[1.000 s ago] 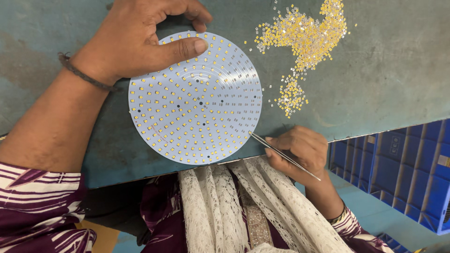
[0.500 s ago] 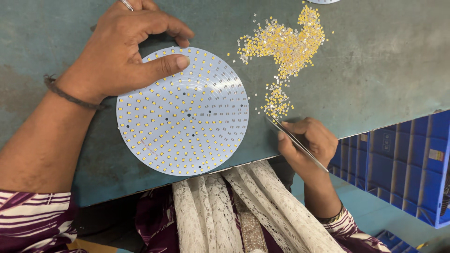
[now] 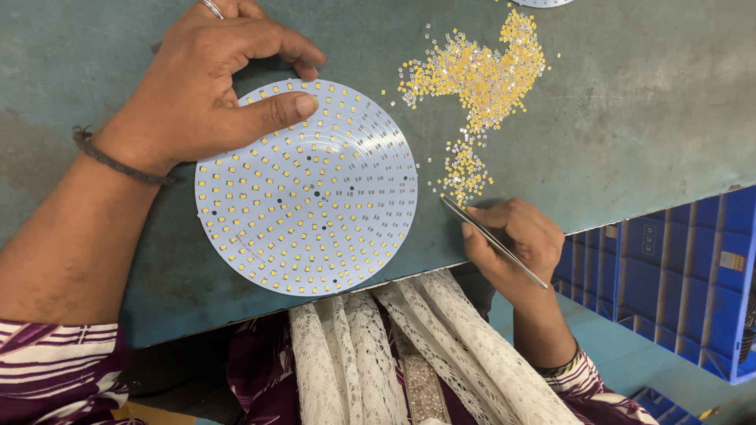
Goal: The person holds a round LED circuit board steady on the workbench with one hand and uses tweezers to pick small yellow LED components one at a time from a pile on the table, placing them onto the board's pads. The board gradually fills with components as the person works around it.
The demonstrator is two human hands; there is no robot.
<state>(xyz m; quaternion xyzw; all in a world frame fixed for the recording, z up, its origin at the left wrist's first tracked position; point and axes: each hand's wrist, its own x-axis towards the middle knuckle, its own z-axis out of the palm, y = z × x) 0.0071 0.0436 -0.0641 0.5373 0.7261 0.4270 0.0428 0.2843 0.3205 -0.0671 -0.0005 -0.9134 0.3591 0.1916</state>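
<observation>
The disc [image 3: 307, 189], a round white board studded with small yellow chips, lies flat on the teal worktop [image 3: 630, 118], near its front edge. The left hand [image 3: 213, 71] rests on the disc's rim at about 11 o'clock: the thumb lies across the board's face, the other fingers curl over the far edge, so the hand pins the disc rather than lifts it. A ring shows on one finger and a dark band circles the wrist.

At 3 o'clock from the disc, just off its rim, the right hand [image 3: 516, 236] pinches thin metal tweezers [image 3: 492, 240] between thumb and fingers. The tweezers slant from the hand's 4 o'clock up to its 10 o'clock, with the tips down by the worktop at the lower end of a heap of loose chips [image 3: 480, 79]. Whether the tips hold a chip cannot be told.

The heap spreads from 1 o'clock of the disc, thinning into a small cluster near the tweezer tips, with stray chips scattered about it.

Beyond the worktop's edge, at 4 o'clock, stands a blue crate [image 3: 677, 275]. A white lace scarf [image 3: 409, 354] hangs below the disc at 6 o'clock.
</observation>
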